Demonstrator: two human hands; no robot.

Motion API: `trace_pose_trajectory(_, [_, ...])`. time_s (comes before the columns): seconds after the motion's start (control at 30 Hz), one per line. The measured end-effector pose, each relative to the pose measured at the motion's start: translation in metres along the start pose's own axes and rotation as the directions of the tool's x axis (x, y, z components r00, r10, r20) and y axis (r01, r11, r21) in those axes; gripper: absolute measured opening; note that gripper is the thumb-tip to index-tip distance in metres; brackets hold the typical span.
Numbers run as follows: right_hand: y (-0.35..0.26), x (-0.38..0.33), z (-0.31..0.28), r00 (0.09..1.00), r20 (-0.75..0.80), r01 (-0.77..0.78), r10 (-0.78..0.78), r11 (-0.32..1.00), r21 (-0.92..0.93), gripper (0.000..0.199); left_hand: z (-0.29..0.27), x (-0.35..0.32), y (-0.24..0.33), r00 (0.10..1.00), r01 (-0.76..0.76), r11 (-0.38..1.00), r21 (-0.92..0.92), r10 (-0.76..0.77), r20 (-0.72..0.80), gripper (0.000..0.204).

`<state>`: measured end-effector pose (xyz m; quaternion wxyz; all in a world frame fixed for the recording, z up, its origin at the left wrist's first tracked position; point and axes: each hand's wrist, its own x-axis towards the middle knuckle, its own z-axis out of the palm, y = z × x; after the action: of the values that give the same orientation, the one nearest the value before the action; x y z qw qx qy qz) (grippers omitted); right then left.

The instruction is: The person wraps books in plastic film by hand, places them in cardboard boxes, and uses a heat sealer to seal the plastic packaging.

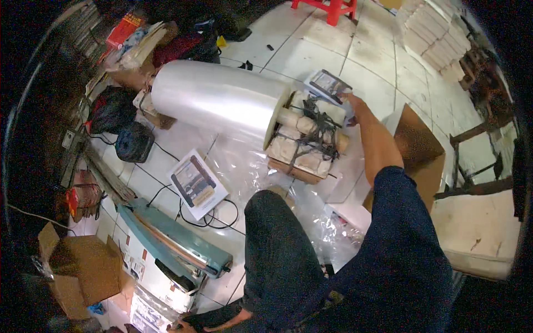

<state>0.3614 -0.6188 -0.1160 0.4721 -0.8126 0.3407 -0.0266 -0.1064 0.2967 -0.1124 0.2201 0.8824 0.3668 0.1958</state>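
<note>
The flat printed packet point(329, 86) sat at the top edge of the tied bundle of pale blocks point(304, 139), beside the large roll of clear film point(216, 100). Judged risk: the packet could slide off, since only the fingertips pinched its near corner. The right hand point(351, 105), arm outstretched, was partly closed on that corner. The left hand point(183, 323), low by the teal heat sealer point(175, 250), touched the floor; its spread could not be determined.
</note>
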Motion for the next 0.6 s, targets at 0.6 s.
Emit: trace_pose_trajectory(0.6, [-0.053,-0.027,0.052,0.953,0.27,-0.265,0.135,0.803,0.534,0.045,-0.05,-0.008,0.032,0.998,-0.019,0.932,0.362,0.04,-0.053,0.07])
